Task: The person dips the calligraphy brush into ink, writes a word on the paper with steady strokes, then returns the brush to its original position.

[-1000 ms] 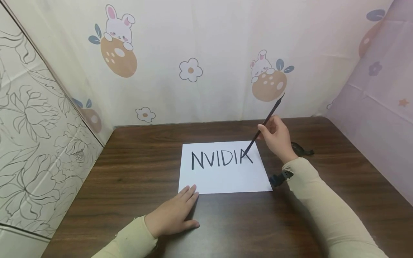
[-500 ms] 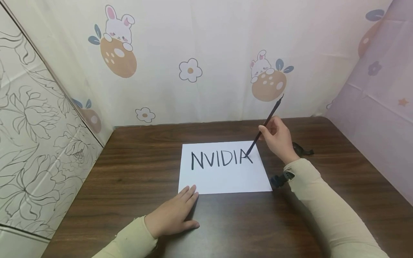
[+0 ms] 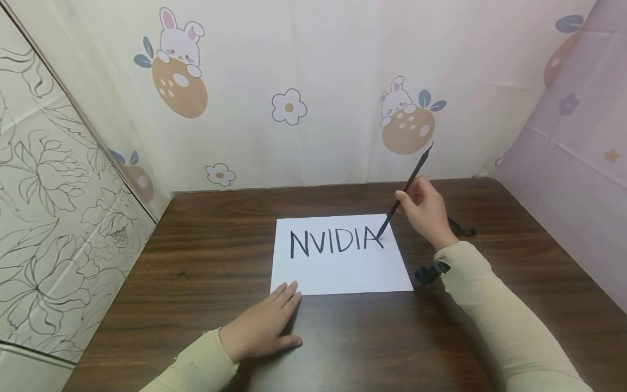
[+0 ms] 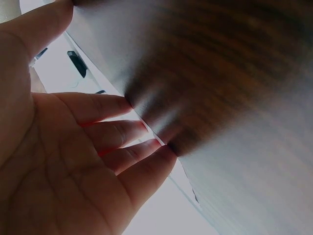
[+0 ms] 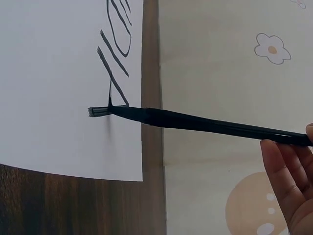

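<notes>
A white sheet of paper [image 3: 338, 275] lies on the table, with NVIDIA written across its upper half in black strokes. My right hand [image 3: 426, 213] pinches a slim dark brush [image 3: 417, 169] around its handle, above the sheet's right edge. The brush slants down to the left, its bristle tip at the right leg of the final A. In the right wrist view the brush [image 5: 186, 122] meets the crossbar stroke of that letter. My left hand [image 3: 262, 329] rests with extended fingers on the paper's lower left edge; the left wrist view shows its fingertips along that edge.
The dark wooden table [image 3: 206, 245] ends at a patterned curtain [image 3: 333, 147] behind it. A floral panel [image 3: 59, 218] stands at left. Beyond my right wrist lies a black object [image 3: 465, 230], partly hidden. A black strapped device [image 3: 431, 272] sits on that wrist.
My right hand has shifted slightly right with the brush, its tip moving from the left part of the final A to its right leg. The left hand and paper stay put.
</notes>
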